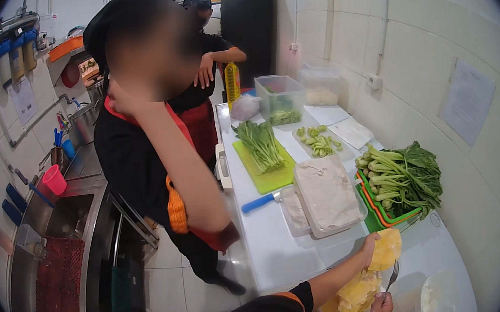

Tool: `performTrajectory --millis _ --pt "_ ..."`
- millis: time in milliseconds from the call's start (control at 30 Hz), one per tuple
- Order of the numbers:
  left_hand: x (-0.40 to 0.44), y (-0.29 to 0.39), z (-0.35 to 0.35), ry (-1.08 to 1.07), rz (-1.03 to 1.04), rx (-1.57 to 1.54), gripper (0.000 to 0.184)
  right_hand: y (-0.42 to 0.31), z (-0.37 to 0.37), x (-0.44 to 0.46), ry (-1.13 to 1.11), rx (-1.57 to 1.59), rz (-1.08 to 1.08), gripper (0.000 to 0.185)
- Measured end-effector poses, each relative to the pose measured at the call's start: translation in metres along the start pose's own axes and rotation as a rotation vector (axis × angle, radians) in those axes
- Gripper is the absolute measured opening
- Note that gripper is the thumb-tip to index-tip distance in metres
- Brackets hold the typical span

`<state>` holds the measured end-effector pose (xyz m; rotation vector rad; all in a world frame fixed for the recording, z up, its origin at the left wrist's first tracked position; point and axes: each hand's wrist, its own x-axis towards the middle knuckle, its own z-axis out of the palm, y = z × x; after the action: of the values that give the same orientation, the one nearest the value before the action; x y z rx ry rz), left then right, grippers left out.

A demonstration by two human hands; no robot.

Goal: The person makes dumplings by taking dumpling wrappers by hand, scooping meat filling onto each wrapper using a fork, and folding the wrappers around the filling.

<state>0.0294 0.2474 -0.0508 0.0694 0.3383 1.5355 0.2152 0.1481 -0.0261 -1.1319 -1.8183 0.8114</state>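
Note:
My left hand (369, 251) is closed on a yellow wrapper sheet (386, 249), held up over a pile of similar yellow sheets (353, 297) in a container at the table's front edge. Below and to the right, my right hand (379, 310) grips a metal fork (393, 275), its tines pointing up close to the held sheet. Just right of the fork is a clear tub (437, 296) with pale contents. Beyond my hands, a lidded container dusted with something pale (328, 195) rests on the white table (273, 249).
A knife (259, 202) lies by the green cutting board (265, 182) with leafy greens (259, 145). A basket of greens (392, 217) stands right. A co-worker (138, 150) stands at the table's left side, another person (214, 55) behind. The sink (75, 216) is far left.

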Motion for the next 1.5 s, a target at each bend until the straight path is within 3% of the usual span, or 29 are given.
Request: performTrajectory --millis 400,700,800,1500 --pt "-0.01 0.002 0.009 -0.029 0.003 0.013 0.056 0.009 0.0 0.0 -0.017 -0.062 -0.012 0.022" --pt "-0.019 0.006 0.021 0.108 -0.036 0.0 0.055 0.008 0.0 -0.001 0.003 -0.114 -0.029 0.022" --pt "-0.009 0.003 0.011 0.033 -0.008 -0.018 0.054 0.011 0.001 0.0 -0.003 -0.1 -0.057 0.023" --pt "-0.002 0.0 0.003 0.076 0.007 0.0 0.052 -0.006 -0.001 -0.003 -0.035 -0.092 -0.066 0.024"
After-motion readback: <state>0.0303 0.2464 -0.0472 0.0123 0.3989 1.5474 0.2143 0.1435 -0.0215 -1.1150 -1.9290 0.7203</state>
